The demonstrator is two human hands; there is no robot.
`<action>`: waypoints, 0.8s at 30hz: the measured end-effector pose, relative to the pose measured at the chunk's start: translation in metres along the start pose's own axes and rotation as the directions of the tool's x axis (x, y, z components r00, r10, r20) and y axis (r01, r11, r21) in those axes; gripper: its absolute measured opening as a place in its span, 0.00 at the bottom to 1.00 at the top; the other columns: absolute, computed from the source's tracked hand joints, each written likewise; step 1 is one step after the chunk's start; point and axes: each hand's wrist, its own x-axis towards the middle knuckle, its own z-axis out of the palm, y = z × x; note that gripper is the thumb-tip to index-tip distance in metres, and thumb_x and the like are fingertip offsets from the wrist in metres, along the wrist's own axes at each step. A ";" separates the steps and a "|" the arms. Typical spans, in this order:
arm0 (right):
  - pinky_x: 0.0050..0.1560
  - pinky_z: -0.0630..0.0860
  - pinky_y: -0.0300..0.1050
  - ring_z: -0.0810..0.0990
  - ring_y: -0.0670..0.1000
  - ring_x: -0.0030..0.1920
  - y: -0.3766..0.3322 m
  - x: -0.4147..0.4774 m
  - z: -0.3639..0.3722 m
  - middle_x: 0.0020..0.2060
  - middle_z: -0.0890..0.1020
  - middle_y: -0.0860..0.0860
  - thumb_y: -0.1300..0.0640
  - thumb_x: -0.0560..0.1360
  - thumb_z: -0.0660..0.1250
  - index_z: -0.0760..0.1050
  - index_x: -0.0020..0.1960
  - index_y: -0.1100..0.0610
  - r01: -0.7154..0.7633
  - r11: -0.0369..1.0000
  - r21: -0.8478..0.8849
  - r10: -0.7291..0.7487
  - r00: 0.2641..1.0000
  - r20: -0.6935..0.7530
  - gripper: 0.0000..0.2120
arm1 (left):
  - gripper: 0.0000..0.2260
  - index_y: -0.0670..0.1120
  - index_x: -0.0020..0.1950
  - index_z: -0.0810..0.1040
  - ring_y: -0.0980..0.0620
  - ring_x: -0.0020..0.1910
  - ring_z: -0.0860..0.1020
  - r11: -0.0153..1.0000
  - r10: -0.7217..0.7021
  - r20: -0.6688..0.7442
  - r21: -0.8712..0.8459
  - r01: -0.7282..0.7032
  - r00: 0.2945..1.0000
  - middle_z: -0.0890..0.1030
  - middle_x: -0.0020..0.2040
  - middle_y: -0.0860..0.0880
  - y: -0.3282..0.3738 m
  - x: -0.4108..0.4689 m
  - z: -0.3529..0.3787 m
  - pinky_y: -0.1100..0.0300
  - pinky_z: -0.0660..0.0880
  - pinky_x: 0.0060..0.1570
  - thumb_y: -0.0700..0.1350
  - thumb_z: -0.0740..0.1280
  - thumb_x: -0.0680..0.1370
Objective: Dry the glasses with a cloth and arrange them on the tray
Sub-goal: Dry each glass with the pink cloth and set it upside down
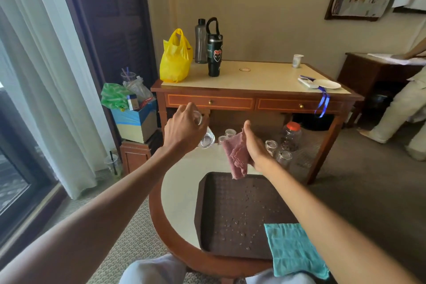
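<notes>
A seated person at a round desk (179, 191) holds a clear glass (208, 139) in the left hand (184, 129), fingers curled around its upper part. The glass is tilted and lifted off the desk, over the far left edge. The right hand (254, 148), thumb raised, grips a bunched pink cloth (236, 157) just beside the glass but apart from it; the cloth's loose end hangs above the far rim of a dark brown tray (221, 210). The tray holds no glasses (only scattered water droplets), and a teal cloth (292, 249) drapes over its near right corner. Four more glasses (270, 146) stand in a cluster beyond the tray, at the desk's far edge. Behind them a jar with an orange lid (291, 136) sits under a second desk (253, 80) with drawers, which bears a yellow bag (175, 57) and a black tumbler (214, 53).
</notes>
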 end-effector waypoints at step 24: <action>0.51 0.70 0.52 0.75 0.60 0.50 0.074 0.005 0.022 0.48 0.76 0.61 0.51 0.73 0.66 0.72 0.55 0.62 -0.214 0.977 0.015 0.198 0.923 0.329 0.17 | 0.22 0.50 0.65 0.76 0.44 0.56 0.81 0.897 -0.175 0.568 0.429 -0.108 0.804 0.79 0.63 0.48 -0.135 -0.101 0.086 0.52 0.77 0.50 0.62 0.69 0.78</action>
